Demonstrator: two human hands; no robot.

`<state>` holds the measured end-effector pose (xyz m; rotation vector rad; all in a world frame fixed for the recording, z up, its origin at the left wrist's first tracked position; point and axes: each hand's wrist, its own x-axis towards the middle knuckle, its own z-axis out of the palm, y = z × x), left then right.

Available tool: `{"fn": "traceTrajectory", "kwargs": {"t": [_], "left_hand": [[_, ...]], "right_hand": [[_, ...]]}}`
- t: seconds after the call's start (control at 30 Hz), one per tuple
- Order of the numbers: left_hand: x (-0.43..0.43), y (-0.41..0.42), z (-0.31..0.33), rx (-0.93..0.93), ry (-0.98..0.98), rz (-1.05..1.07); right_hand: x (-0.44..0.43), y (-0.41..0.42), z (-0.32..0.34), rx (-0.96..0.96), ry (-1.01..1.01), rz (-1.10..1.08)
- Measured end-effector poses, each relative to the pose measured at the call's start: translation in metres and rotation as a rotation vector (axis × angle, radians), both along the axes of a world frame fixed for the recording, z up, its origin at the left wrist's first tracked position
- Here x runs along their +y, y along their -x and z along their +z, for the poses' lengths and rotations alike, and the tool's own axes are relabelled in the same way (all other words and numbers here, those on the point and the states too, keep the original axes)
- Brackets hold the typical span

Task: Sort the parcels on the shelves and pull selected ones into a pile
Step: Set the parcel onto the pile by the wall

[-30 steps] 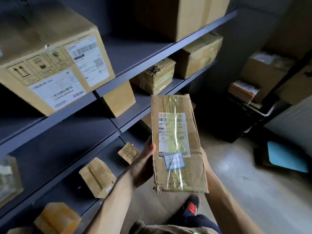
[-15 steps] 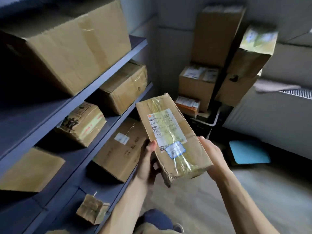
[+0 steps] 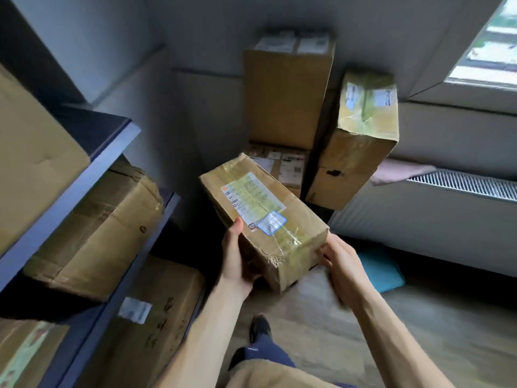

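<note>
A long brown parcel [image 3: 263, 217] wrapped in clear tape, with a white label and a small blue sticker, is held in mid-air in front of me. My left hand [image 3: 237, 261] grips its near left edge, thumb on top and fingers underneath. My right hand [image 3: 340, 267] holds the near right corner from the side and below. A pile of cardboard boxes stands in the corner behind it: a tall box [image 3: 285, 91], a leaning box [image 3: 361, 141] and a lower labelled box [image 3: 282, 166].
Blue metal shelves [image 3: 112, 147] on the left carry large cardboard boxes [image 3: 95, 231]. A radiator [image 3: 461, 186] runs under the window at right. A blue mat [image 3: 380, 270] lies on the wooden floor. My foot [image 3: 260, 326] is below the parcel.
My view has swung right from the shelves to the corner pile. The parcel has turned with me and tilted, still held by both hands.
</note>
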<state>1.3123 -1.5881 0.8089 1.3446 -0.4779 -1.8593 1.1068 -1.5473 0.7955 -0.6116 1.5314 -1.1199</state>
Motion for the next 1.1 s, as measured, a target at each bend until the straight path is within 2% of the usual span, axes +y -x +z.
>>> {"fn": "traceTrajectory", "kwargs": {"t": [0.1,0.27,0.47,0.77,0.93,1.1], "left_hand": [[-0.064,0.018,0.004,0.000,0.000,0.061],[-0.151,0.035,-0.005,0.024,-0.030,0.198],[-0.181,0.053,-0.012,0.013,-0.033,0.275],[-0.230,0.092,-0.013,-0.020,-0.060,0.307],[-0.240,0.100,-0.020,-0.024,-0.111,0.260],[-0.254,0.107,-0.024,-0.024,-0.155,0.205]], "right_hand": [[-0.053,0.012,0.014,0.019,0.022,-0.063],[-0.118,0.023,0.014,-0.024,-0.017,-0.036],[-0.176,0.023,-0.004,-0.267,-0.041,0.122],[-0.230,0.033,-0.022,-0.298,-0.036,0.124],[-0.246,0.033,-0.024,-0.185,-0.084,0.082],[-0.258,0.024,-0.026,-0.059,-0.135,-0.126]]}}
